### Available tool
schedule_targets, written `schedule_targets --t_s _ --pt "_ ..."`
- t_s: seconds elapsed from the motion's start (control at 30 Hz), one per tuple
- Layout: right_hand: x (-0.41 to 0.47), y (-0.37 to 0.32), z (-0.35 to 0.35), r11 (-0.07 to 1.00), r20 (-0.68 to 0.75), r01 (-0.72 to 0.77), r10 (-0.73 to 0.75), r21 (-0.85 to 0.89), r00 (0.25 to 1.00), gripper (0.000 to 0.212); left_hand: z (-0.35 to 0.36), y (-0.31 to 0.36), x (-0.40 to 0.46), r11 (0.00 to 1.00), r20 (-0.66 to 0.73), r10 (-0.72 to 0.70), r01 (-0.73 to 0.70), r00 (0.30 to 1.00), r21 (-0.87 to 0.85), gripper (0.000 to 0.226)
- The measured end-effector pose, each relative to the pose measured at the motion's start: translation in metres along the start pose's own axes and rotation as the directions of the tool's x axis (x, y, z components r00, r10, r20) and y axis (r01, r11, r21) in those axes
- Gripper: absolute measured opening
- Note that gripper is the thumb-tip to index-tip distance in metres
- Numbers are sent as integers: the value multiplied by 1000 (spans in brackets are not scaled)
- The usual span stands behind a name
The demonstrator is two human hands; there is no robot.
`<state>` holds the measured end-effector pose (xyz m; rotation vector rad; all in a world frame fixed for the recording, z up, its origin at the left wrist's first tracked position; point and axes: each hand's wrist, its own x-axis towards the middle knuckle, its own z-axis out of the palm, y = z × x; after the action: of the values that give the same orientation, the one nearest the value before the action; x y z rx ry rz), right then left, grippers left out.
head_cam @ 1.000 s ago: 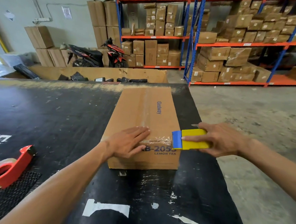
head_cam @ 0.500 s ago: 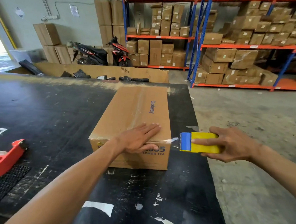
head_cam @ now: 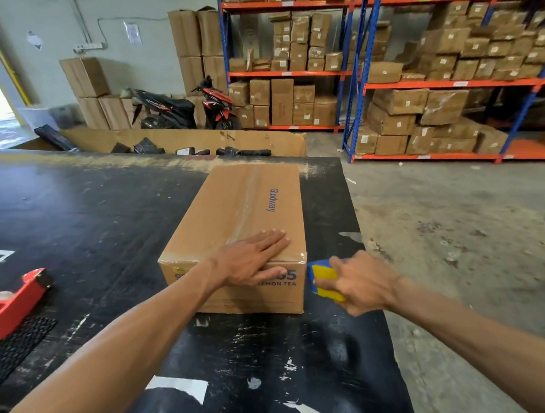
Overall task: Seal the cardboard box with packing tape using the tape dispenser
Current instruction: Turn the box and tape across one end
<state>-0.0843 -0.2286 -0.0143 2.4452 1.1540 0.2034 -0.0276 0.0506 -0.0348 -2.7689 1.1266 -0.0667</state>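
A brown cardboard box (head_cam: 233,208) printed "Glodway" and "LEMON TEA" lies on the black table (head_cam: 91,215), with clear tape running along its top seam. My left hand (head_cam: 251,258) lies flat on the box's near top edge, thumb over the front face. My right hand (head_cam: 360,283) grips a blue and yellow tape dispenser (head_cam: 324,278) held against the box's near right corner. Most of the dispenser is hidden by my fingers.
A red tape dispenser (head_cam: 14,298) lies at the table's left edge above a black mesh mat (head_cam: 16,349). The table's right edge drops to concrete floor (head_cam: 455,228). Shelves of cartons (head_cam: 417,97), scooters (head_cam: 177,110) and a low cardboard bin (head_cam: 198,137) stand behind.
The right hand pulled the dispenser off the box's right side, then came back in and down against the near right corner. The left hand slid right along the top edge.
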Motion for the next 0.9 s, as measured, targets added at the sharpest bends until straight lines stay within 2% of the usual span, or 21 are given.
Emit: schedule_targets --t_s 0.07,0.13,0.2,0.23,0.27,0.37,0.5,0.6,0.67,0.8,0.9 --pt "4 -2 4 999 57 -46 45 15 997 39 -5 17 2 997 -93 -48 54 995 60 82" --pt "6 9 2 994 52 -109 109 12 993 39 -5 47 15 984 -191 -173 176 966 -1 84" --pt "4 18 -5 980 124 -196 196 -11 973 40 -3 73 33 903 -173 -421 392 891 -175 80" --pt "4 21 -7 974 167 -223 224 -26 960 43 0 81 42 853 -155 -511 476 846 -213 76" --pt "6 25 -7 969 143 -246 247 -27 958 47 2 85 48 829 -147 -550 516 822 -218 72" --pt "8 30 -6 947 95 -320 318 -1 943 55 8 87 54 852 -131 -519 500 845 -155 65" --pt "11 24 -20 911 65 -409 405 56 912 49 9 83 53 887 -90 -458 449 884 -103 63" --pt "14 25 -36 854 45 -507 505 116 862 45 14 75 48 906 -69 -417 410 906 -103 75" --pt "18 28 -48 815 20 -557 562 159 827 43 17 71 44 923 -105 -385 383 917 -41 77" --pt "28 33 -68 738 -29 -632 656 238 755 47 13 64 25 948 -134 -314 317 940 -1 68" --pt "34 32 -81 666 -29 -652 707 362 706 47 18 34 -10 981 -182 -191 196 965 9 69"
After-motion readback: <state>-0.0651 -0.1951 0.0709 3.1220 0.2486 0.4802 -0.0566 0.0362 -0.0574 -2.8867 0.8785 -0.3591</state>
